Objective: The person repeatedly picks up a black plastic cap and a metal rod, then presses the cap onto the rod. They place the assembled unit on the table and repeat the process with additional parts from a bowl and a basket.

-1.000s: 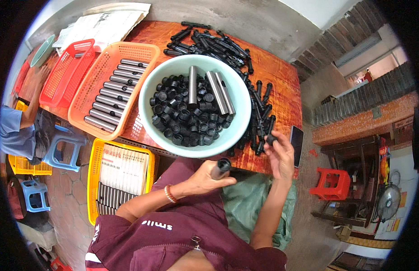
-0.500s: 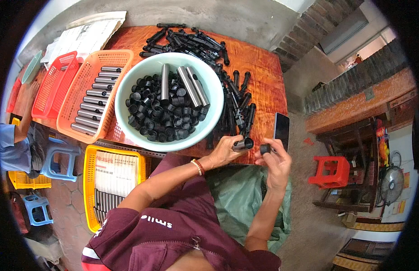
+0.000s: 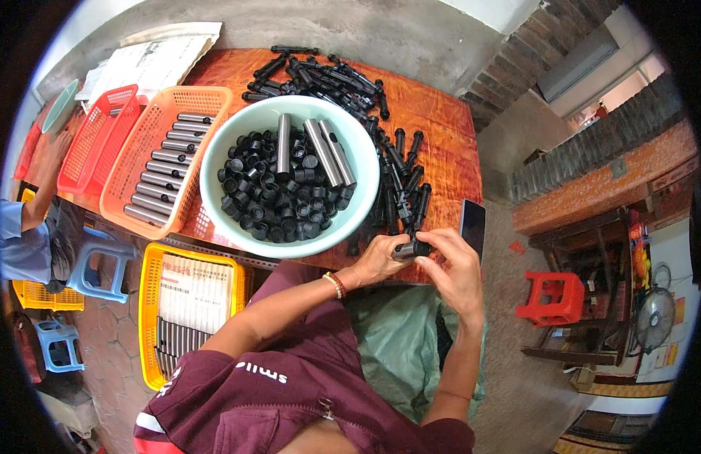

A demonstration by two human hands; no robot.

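**Metal tube pinched between both hands at the table's near edge**

Metal tube (image 3: pixel 404 250), short and grey, is held level just past the near rim of the pale green bowl (image 3: pixel 214 163), over the front edge of the wooden table (image 3: pixel 449 151). It is gripped on one end by the left hand (image 3: pixel 377 261), fingers curled around it, and a black cap (image 3: pixel 421 247) is pinched against its other end by the right hand (image 3: pixel 456 265), thumb and fingertips pressed together on it.

Inside the bowl, a heap of black caps (image 3: pixel 271 200) is seen, with three longer steel tubes (image 3: pixel 320 151) laid across the top. Beyond and beside the bowl, capped black rods (image 3: pixel 328 76) are scattered over the tabletop. Beside the bowl on the left, an orange basket (image 3: pixel 135 163) is filled with a row of steel tubes, and a red basket (image 3: pixel 93 144) is set next to it. Below the bowl, off the table, a yellow crate (image 3: pixel 150 318) is parked on the floor. A dark phone (image 3: pixel 472 225) is lying at the table's edge, just beside the right hand. Another person's sleeve (image 3: pixel 18 242) is glimpsed far left.
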